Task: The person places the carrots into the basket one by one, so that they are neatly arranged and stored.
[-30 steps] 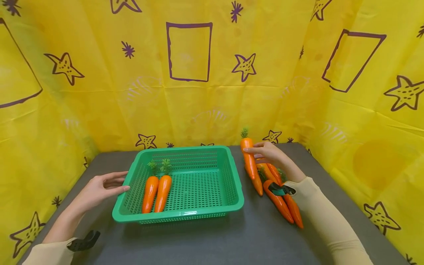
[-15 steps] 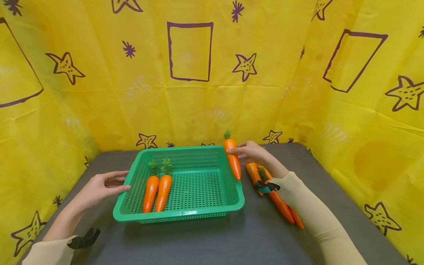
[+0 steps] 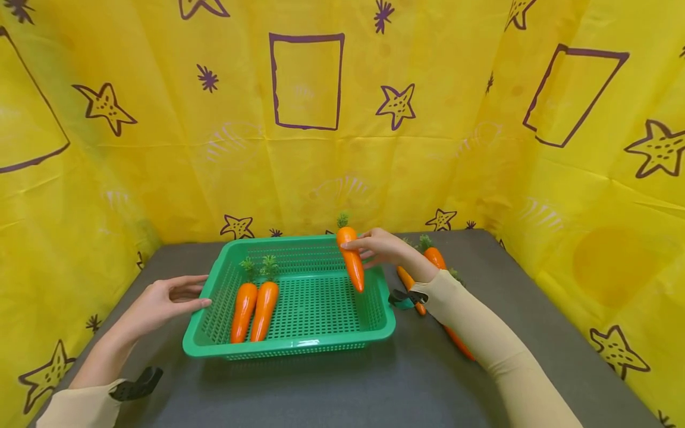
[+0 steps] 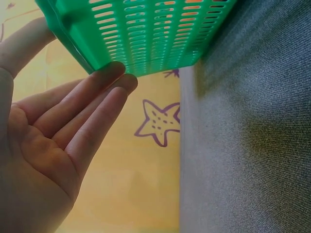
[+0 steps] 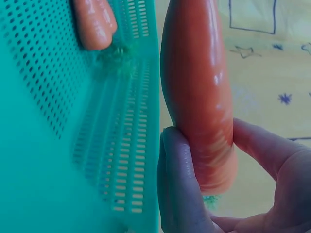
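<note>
My right hand point(image 3: 382, 246) pinches an orange carrot point(image 3: 351, 261) with a green leafy top between thumb and fingers. The carrot hangs tip down over the right part of a green plastic basket point(image 3: 299, 345). In the right wrist view the held carrot point(image 5: 197, 73) fills the middle, beside the basket wall. At the basket's left side, my left hand point(image 3: 157, 306) holds the rim, thumb on top and fingers against the outer wall. Inside on the left lie two carrots, one point(image 3: 244, 312) next to the other point(image 3: 264, 310), tops toward the back.
Right of the basket, several more carrots point(image 3: 436, 257) lie on the dark grey table point(image 3: 332, 392), partly hidden by my right forearm. A yellow cloth point(image 3: 305, 178) with purple starfish drawings stands around the back and sides.
My right hand has carried the carrot leftward from the pile at the right, past the basket's right rim and over its inside. My left hand and the basket have stayed put.
</note>
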Available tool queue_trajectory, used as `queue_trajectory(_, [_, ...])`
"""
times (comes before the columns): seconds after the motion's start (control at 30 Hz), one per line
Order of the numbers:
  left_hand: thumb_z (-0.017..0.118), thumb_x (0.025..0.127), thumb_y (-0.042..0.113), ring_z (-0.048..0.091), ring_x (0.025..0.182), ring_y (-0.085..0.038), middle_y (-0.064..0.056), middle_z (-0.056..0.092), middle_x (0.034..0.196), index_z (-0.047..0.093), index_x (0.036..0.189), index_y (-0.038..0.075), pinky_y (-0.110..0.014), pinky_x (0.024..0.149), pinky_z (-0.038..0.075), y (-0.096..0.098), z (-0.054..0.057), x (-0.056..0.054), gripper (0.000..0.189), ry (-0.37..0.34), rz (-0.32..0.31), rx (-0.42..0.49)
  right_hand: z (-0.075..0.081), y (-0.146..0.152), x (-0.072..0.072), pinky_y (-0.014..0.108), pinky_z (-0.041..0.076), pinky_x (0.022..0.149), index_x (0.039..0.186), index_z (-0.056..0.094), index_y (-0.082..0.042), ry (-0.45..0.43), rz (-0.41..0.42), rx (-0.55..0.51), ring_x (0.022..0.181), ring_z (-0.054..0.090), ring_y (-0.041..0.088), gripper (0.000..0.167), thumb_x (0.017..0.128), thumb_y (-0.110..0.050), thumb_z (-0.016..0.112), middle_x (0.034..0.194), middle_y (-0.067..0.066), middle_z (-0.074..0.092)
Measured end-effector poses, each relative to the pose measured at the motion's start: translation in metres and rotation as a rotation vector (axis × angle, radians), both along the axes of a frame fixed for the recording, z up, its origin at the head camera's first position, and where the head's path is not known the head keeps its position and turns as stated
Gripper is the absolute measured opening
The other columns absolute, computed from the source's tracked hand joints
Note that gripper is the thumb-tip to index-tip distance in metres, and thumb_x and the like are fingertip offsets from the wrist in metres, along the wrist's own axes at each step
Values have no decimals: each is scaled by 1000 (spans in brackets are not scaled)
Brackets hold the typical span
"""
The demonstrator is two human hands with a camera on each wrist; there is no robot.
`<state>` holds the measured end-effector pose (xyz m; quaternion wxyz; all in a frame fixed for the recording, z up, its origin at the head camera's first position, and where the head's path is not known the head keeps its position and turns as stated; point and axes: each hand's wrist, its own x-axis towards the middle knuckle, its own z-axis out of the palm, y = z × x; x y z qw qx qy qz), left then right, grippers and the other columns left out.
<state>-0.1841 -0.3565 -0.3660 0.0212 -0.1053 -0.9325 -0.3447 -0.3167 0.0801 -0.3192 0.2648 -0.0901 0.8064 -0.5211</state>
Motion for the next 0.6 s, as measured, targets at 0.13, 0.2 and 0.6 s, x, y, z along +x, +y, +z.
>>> queue_trajectory(0.13, [70,85,38,63,94,5,-9,68,115,53,134,11,-21,76,52,0,-1,0,58,-3,-2,-6,1,-12,1,40,56,81,129,52,3,-11,26,-4,107,63,30,57,87,-34,68,125,20,58])
queue_trajectory(0.2, [70,85,39,63,94,5,-9,68,115,53,134,11,-21,76,52,0,-1,0,59,-4,-1,-7,0,-18,1,43,54,84,124,56,3,-14,39,0,103,65,29,53,87,-33,68,122,19,60])
queue_trajectory(0.6, [70,85,39,64,94,3,-11,68,115,53,134,10,-21,76,52,0,2,1,59,-2,2,-8,-15,-52,1,46,52,88,118,58,2,-71,146,16,104,64,32,43,88,-27,68,108,17,67])
